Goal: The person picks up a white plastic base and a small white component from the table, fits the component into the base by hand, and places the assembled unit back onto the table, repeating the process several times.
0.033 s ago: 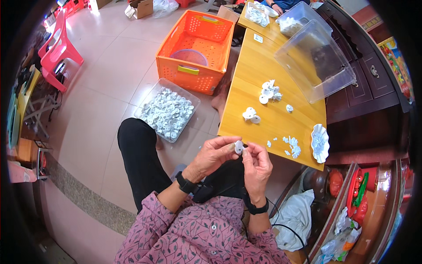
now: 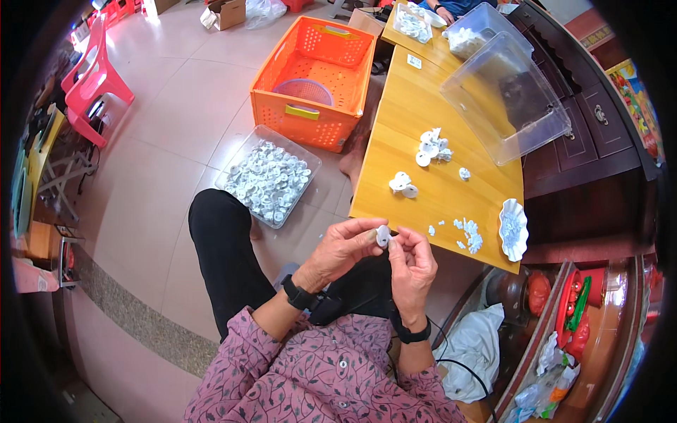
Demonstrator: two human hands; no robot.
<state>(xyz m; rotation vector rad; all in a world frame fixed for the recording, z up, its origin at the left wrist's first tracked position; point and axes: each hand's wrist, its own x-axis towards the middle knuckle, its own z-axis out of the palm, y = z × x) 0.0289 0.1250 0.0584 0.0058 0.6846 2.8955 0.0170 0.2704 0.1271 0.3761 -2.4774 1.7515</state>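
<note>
Between both hands, just off the near edge of the yellow table, is a small round white plastic part (image 2: 383,236) with a hole in it. My left hand (image 2: 347,247) pinches it from the left between thumb and fingers. From the other side, the thumb and fingertips of my right hand (image 2: 411,264) close on the same part; whether they also hold a smaller piece is hidden. On the table lie two clusters of similar white parts (image 2: 403,185) (image 2: 433,146) and a single one (image 2: 464,173). Small pale bluish pieces (image 2: 472,236) are scattered by a fluted white dish (image 2: 513,231) of them.
The yellow table (image 2: 395,106) carries a large clear plastic bin (image 2: 508,106). Left of it on the floor stand an orange crate (image 2: 307,120) and a clear tub (image 2: 310,169) of white parts. A co-worker's hand (image 2: 444,14) shows at the far end. A black cable (image 2: 469,370) runs at my right.
</note>
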